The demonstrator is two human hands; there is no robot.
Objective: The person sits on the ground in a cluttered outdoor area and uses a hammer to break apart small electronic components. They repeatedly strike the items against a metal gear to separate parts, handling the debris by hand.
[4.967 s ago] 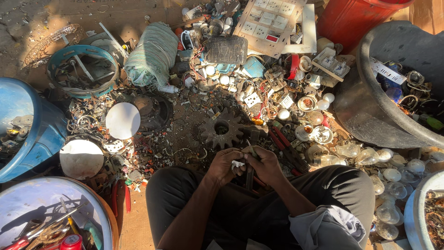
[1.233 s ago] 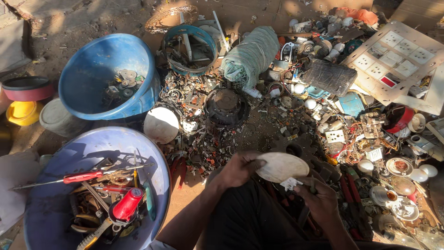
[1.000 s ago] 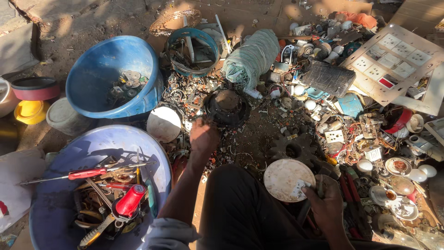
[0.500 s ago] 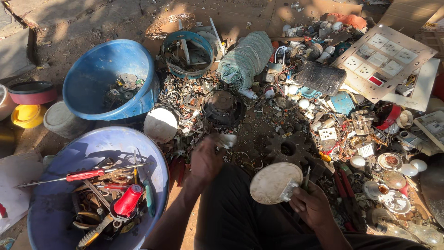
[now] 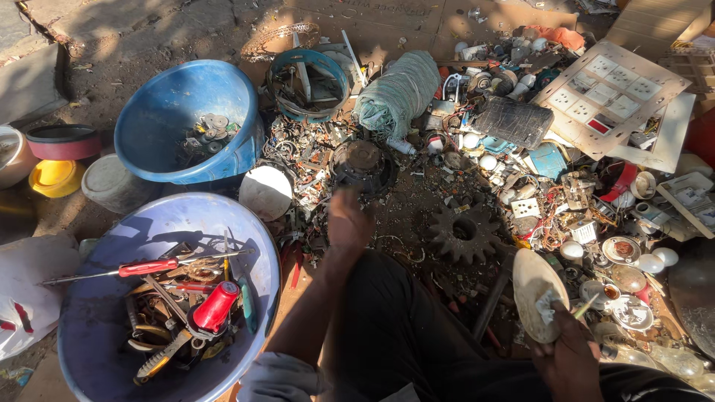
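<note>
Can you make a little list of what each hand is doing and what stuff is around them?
left hand: reaching out over the scrap pile, near a round dark metal part
right hand: holding a pale oval disc and a thin tool
near the left hand: pale blue tub with a red-handled screwdriver
middle: dark gear wheel
farther back: blue bucket

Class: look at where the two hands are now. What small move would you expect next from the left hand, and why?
Probably the left hand closes its fingers on scrap beside the round dark metal part: it reaches out over that litter, seemingly empty, while the right hand holds the pale oval plastic disc and a thin tool.
</note>
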